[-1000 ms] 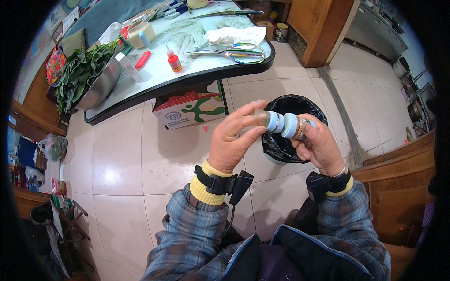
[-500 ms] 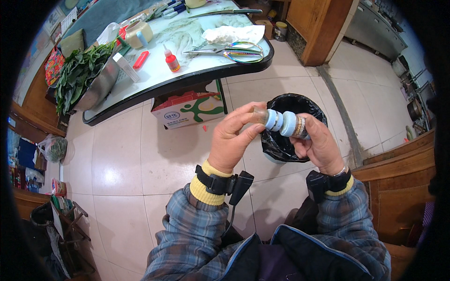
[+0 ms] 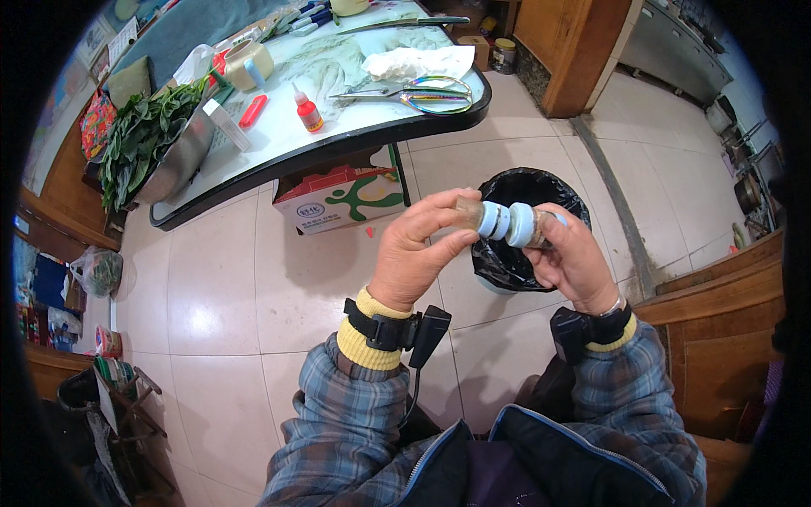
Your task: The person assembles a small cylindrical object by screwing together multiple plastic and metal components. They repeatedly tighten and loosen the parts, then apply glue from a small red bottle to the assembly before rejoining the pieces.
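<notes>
Over the bin, both my hands hold small see-through bottles with light blue collars, collar end facing collar end. My left hand [image 3: 422,248] has its thumb and fingers closed round the brownish clear end of the left bottle [image 3: 492,220]. In my right hand [image 3: 574,256] the right bottle [image 3: 521,225] is gripped between thumb and curled fingers, which cover much of its body. Whether the two collars touch or are joined I cannot tell. Below them stands a bin [image 3: 498,269] lined with a black bag.
The table [image 3: 338,63] ahead carries scissors [image 3: 435,95], a knife [image 3: 405,25], a red dropper bottle [image 3: 308,111], crumpled white tissue [image 3: 422,62] and a metal bowl [image 3: 186,152] of leafy greens. Under it sits a printed carton [image 3: 338,198]. Wooden cabinet doors [image 3: 726,338] stand at right.
The right bottle has turned slightly in my fingers, and the pale bead-like bits seen in it before show less. Both hands stay almost in place.
</notes>
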A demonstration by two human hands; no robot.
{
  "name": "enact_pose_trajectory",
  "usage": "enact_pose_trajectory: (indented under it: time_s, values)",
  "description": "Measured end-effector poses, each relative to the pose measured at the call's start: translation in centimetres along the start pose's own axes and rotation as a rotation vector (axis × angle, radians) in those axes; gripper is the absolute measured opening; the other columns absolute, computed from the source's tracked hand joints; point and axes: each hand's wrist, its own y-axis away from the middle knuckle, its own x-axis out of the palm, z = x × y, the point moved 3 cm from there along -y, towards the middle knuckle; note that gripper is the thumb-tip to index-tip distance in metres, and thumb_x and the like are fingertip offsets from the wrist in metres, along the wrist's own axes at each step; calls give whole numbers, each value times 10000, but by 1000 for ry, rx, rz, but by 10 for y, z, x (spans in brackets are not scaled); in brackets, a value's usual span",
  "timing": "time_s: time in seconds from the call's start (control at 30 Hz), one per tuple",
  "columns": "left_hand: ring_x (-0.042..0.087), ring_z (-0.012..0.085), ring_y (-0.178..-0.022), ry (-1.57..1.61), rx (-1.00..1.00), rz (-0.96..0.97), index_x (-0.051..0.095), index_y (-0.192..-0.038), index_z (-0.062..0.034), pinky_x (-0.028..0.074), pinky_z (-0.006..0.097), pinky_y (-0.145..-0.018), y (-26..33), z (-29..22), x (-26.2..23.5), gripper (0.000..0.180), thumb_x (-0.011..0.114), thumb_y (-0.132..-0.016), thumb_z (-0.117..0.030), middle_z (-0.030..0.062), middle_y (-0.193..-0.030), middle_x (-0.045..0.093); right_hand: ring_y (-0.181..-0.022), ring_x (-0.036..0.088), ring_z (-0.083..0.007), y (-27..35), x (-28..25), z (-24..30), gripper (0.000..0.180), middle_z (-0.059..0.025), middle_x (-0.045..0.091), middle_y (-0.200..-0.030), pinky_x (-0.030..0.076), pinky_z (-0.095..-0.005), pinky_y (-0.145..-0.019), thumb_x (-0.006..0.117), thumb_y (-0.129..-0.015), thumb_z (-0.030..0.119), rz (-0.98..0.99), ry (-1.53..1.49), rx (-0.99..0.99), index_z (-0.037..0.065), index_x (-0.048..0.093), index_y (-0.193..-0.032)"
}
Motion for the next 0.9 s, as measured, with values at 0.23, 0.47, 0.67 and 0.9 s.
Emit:
enact_pose_trajectory:
  time_s: [0.23,0.47,0.67,0.9]
  values:
    - [580,234,-1206,-15,57,-42,686,-1101,-12,490,345,-994,0,-2,5,284,710,-822,33,140,-1370,562,-439,391,-26,2,4,1,456,-23,534,-705,349,-156,-384,511,-992,490,-12,-50,29,39,539,-1054]
    - [600,225,-1180,-1,65,-19,709,-1066,-59,472,324,-998,0,-6,6,286,724,-791,18,109,-1310,621,-402,374,-31,5,3,0,474,-19,525,-658,331,-146,-350,500,-990,513,-26,-135,110,43,549,-1035]
    - [623,178,-1079,170,-99,-117,698,-1089,-45,524,283,-892,1,3,7,278,723,-817,6,85,-1248,626,-494,470,-70,0,5,-1,500,-48,562,-765,410,-203,-445,505,-985,499,-13,-29,-9,55,520,-1215]
    - [612,146,-1018,102,-51,-152,683,-1114,-37,529,263,-854,3,-3,6,297,709,-827,32,86,-1265,589,-725,581,-82,2,2,7,417,-48,577,-949,512,-211,-637,624,-958,253,-23,64,-112,41,494,-1293]
